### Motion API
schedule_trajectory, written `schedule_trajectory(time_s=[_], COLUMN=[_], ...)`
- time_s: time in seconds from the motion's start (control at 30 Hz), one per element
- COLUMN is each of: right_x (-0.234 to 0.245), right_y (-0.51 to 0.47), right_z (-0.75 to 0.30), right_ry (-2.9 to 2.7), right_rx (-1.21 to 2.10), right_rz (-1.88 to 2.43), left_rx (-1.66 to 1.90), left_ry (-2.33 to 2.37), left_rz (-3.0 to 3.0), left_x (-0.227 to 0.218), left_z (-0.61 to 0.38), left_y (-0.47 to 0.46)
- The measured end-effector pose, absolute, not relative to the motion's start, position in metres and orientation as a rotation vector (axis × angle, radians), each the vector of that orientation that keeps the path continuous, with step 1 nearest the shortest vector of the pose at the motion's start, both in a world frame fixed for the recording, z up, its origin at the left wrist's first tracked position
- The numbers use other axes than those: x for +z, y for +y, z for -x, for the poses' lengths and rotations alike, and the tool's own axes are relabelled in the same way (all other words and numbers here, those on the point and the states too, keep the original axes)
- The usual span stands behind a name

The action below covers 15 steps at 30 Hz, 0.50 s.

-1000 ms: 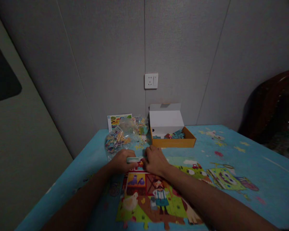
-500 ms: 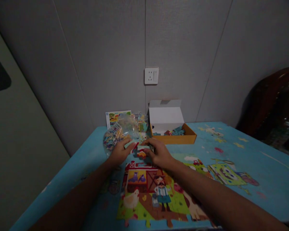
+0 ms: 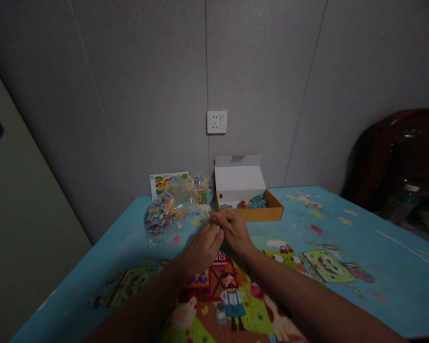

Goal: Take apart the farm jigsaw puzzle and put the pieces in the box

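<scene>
The puzzle (image 3: 232,295) lies on the near part of the blue table (image 3: 361,238). By the look of it, it is only partly built: a red barn, a farmer, a chicken and some green ground are joined into one patch, with open tabs along its edges and no finished border at the far side. Both hands meet just past that far edge. The left hand (image 3: 200,248) is palm down with its fingers bent and close together, and the right hand (image 3: 236,229) is curled beside it so that the fingertips of the two touch. In this dim light I cannot tell whether a piece is pinched between them. Much seems left to place. A clear bag (image 3: 168,209) full of loose pieces sits just beyond the left hand, and the open box (image 3: 271,212) behind the right hand has more pieces in it. A picture card (image 3: 160,180) leans against the wall behind the bag, under a socket (image 3: 216,122). A dark chair (image 3: 396,157) stands well off to the right.
</scene>
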State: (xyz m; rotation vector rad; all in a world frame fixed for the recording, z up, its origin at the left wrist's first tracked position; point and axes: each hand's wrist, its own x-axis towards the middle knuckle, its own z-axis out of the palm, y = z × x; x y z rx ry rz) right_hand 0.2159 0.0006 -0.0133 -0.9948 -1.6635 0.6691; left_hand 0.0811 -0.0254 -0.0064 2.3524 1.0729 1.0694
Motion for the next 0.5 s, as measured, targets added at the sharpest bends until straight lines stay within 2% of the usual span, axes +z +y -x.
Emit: schedule_trajectory(time_s=[0.07,0.17,0.27,0.37,0.5], right_x=[-0.019,-0.017,-0.001,0.019,0.032], right_y=[0.001,0.001,0.002,0.002,-0.002], right_z=[-0.217,-0.220,-0.235,-0.265,-0.297], right_ry=[-1.665,-1.735,-1.968,-2.426,-2.633], right_rx=[0.791,0.906,0.764,0.505,0.517], right_rz=[1.031,1.044,1.120,1.312,1.582], left_rx=[0.876,0.823,0.915,0.975,0.981], left_ry=[0.943,0.921,1.030,1.247,1.314], left_rz=[-2.455,-2.497,-2.458,-2.407,-2.408], left_x=[-0.014,-0.021,-0.022,-0.017,-0.013], left_z=[-0.081,-0.074,-0.064,-0.054,-0.047], left_y=[-0.024,-0.017,-0.009,-0.005,-0.006])
